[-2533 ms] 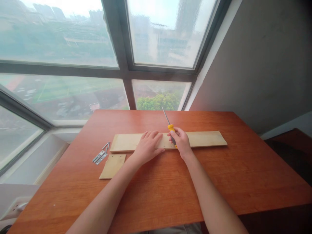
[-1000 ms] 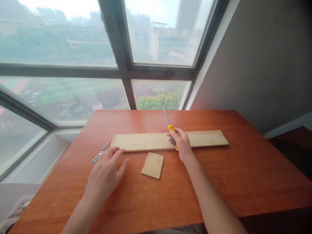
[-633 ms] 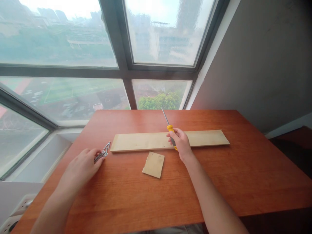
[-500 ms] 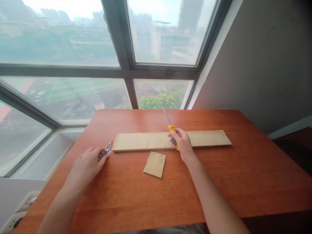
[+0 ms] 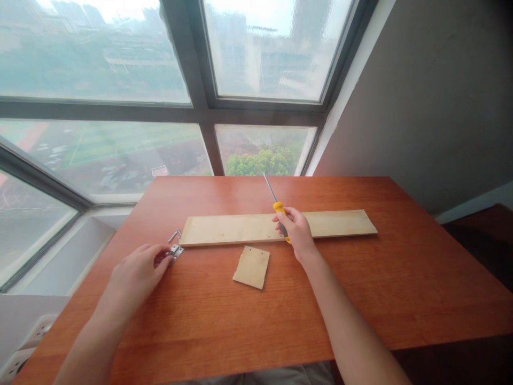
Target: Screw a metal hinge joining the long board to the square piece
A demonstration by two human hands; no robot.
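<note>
My right hand [image 5: 298, 232] is wrapped round the yellow and dark grey handle of a screwdriver [image 5: 278, 207], whose shaft points up and away to the left. It is above a long pale wooden board [image 5: 224, 229] lying across the table. At the board's left end, my left hand [image 5: 140, 272] pinches a small silver metal hinge [image 5: 176, 251] with holes in it, low over the table. Just beyond those fingertips lie a few screws [image 5: 173, 236]. A small wooden piece [image 5: 251, 268] with two holes near its far edge lies in front of the board.
The reddish-brown wooden table [image 5: 192, 321] reaches to the window frame [image 5: 204, 115] at the back. A grey wall [image 5: 409, 107] rises on the right. Wall sockets [image 5: 28, 342] are at the lower left, beside the table.
My left hand has drawn slightly back with the hinge, which now shows apart from the screws. My right hand keeps the screwdriver in nearly the same pose. The view has shifted slightly.
</note>
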